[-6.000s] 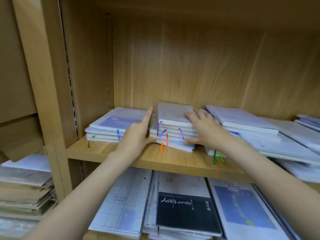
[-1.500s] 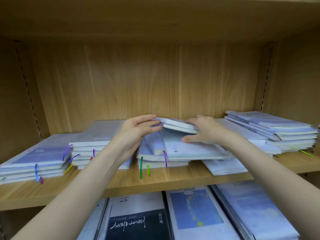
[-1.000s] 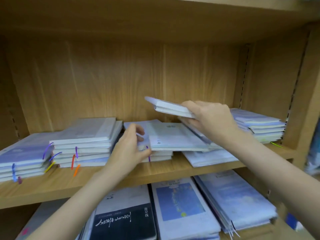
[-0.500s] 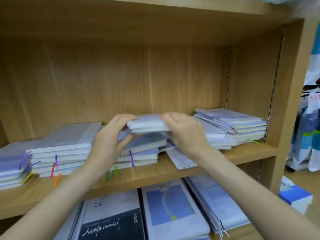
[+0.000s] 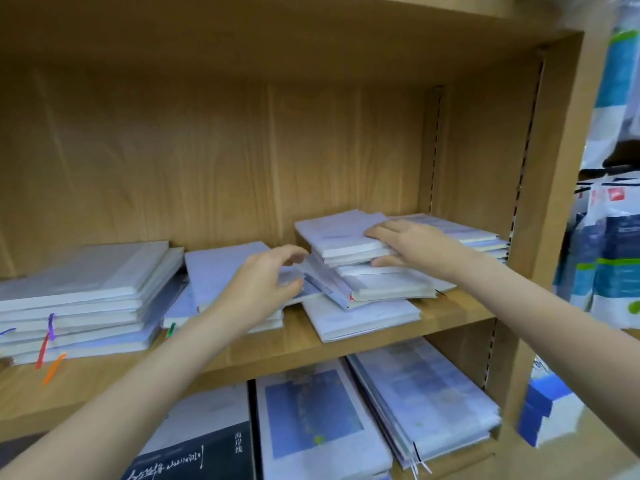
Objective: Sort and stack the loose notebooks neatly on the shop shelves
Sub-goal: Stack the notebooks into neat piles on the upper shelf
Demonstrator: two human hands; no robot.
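Pale blue and white notebooks lie in stacks on the wooden shelf. My right hand grips the top two notebooks of a crooked pile, fingers on top and thumb underneath. My left hand hovers over the middle stack, fingers loosely curled beside the pile's tilted left edge, and seems to hold nothing. A tidy left stack shows coloured ribbon markers. Another stack sits behind my right hand in the corner.
The shelf's right side panel stands close to the corner stack. Below, larger notebooks lie flat: one black-covered, one blue-covered, and a leaning pile. Packaged goods hang right of the shelf unit.
Both hands held the small notebooks above the middle stack half a second ago. My right hand has carried them right onto the crooked pile, and my left hand has let go.
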